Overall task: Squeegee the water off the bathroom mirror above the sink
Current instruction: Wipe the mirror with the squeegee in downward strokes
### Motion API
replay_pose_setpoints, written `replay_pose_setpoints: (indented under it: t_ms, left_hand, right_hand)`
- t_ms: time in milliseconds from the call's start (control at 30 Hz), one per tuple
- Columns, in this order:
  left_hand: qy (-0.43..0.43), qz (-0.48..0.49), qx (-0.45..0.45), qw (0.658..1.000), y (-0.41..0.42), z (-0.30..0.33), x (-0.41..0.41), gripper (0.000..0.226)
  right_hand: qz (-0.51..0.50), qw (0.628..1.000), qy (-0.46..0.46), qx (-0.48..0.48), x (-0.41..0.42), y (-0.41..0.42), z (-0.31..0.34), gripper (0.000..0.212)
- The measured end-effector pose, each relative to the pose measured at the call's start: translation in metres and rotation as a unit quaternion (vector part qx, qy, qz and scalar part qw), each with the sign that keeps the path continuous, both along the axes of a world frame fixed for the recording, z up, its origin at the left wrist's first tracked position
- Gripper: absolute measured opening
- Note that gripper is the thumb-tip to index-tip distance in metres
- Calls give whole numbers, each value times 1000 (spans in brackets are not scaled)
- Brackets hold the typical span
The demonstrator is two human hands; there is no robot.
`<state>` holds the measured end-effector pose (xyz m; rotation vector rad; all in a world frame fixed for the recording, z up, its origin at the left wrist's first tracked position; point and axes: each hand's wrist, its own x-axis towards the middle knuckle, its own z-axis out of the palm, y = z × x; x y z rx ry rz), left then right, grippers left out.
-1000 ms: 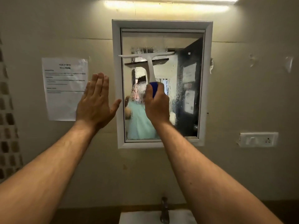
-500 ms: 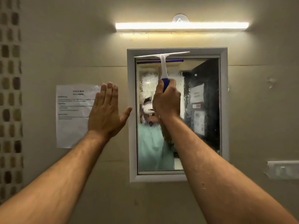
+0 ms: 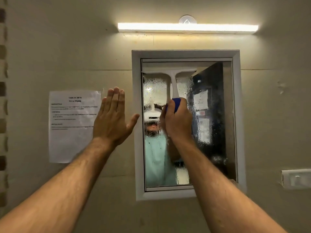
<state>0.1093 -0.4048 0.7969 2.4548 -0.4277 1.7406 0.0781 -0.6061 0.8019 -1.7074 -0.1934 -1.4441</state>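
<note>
A white-framed mirror point(image 3: 211, 115) hangs on the beige wall, its glass covered in water drops below a wiped strip at the top. My right hand point(image 3: 177, 121) grips the blue handle of a white squeegee point(image 3: 172, 81), whose blade lies flat across the upper left part of the glass. My left hand point(image 3: 111, 119) is raised with fingers straight and apart from the thumb, held flat near the wall just left of the mirror frame, with nothing in it.
A printed paper sheet point(image 3: 74, 125) is stuck to the wall left of the mirror. A lit tube light point(image 3: 187, 27) runs above it. A white switch plate point(image 3: 297, 179) sits at the lower right. Mosaic tiles point(image 3: 3, 115) line the far left edge.
The squeegee went up from mid-mirror to the top frame edge, then came down a little onto the upper glass. The view tilted upward, so the sink is out of sight. My left hand stayed put.
</note>
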Motion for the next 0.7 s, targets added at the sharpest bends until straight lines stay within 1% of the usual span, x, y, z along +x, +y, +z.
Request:
replay_pose_setpoints:
  t_ms: [233,433,533,600,700]
  left_hand:
    - [-14,-10,3,1000,-9,8,1,94]
    - [-17,-12,4,1000,-14,4,7,96]
    - [-16,-9,2,1000,-17,-2,12,97]
    - [-19,-6,1,1000,-19,-5,16,97]
    - [-25,-1,3,1000,-19,-3,19,97]
  right_hand:
    - [6,999,-31,17,-3,-2,32,30]
    - [-3,1000,13,8,3,-4,1,32]
    - [8,1000,15,10,2,-1,-7,32]
    - [17,1000,3,5,-1,0,-2,31]
    - [22,1000,-12,3,-6,5,23,30]
